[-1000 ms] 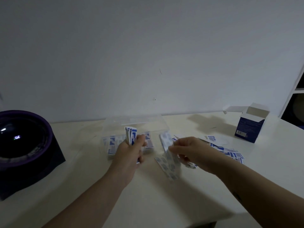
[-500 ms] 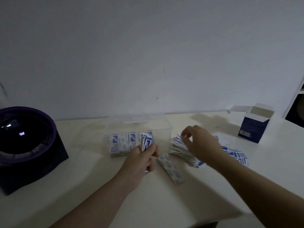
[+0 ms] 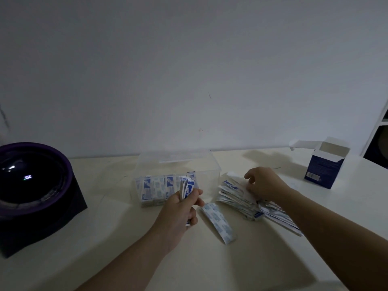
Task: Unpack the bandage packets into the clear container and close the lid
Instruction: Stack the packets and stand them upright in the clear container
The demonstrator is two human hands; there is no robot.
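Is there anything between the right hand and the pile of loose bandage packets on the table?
Nothing visible stands between them. The right hand lies directly on the pile of loose packets, with its fingers curved down onto it.

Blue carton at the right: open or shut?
Open: the blue carton stands upright with its top flaps raised, showing its white inside.

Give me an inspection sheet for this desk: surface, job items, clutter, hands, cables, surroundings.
Surface: pale table, dimly lit.
Job's things: clear container with packets lined up inside at left; loose pile to its right; one strip lying apart.
Clutter: opened blue box; dark purple-rimmed object.
Hands: left hand grips a bundle of packets; right hand touches the pile, grip unclear.
Cables: nothing seen.
Surroundings: plain wall; shelf edge at right.
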